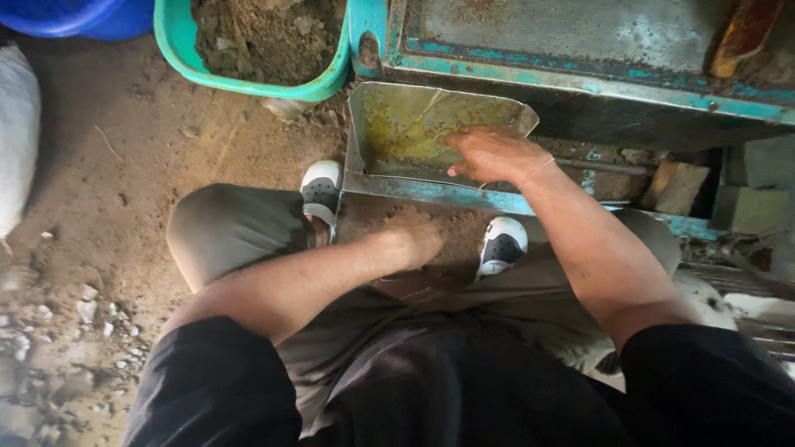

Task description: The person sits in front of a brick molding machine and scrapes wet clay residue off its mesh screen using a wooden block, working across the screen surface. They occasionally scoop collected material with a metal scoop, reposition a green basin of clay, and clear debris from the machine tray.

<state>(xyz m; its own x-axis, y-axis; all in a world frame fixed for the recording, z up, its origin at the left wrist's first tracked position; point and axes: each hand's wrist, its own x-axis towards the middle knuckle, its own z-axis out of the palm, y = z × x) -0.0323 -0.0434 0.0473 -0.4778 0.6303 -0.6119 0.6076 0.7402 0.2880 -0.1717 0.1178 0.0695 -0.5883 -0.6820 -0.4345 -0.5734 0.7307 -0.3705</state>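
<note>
1. far left of the frame: part of a white sack (15,132) at the edge, on packed brown dirt floor (124,182); small pale stones (87,310) scattered at lower left.
2. upper left: blue tub (70,16) cut off by the top edge; just right of it a teal basin (178,45) filled with clumpy brown soil.
3. centre: left hand (414,240) down low between the knees, buried to the knuckles in a heap of brown soil (389,217); fingers hidden, so cannot tell whether spread or clenched.
4. either side of that heap: two white and grey sandals (321,190), toes pointing toward the top of the frame.
5. upper centre: metal chute (397,124), a shallow tray with raised side walls, dull grey, stained yellow-green inside, chipped teal paint along its near lip; juts out from the machine toward the knees, directly above the soil heap.
6. right of centre: right hand (493,155) lying palm down inside the chute, fingers loosely spread, pressed on its stained floor, gripping nothing; thin band at the wrist.
7. upper right: rusty teal machine body (580,50) with a worn grey top; below it a brick-like block (675,186).
</note>
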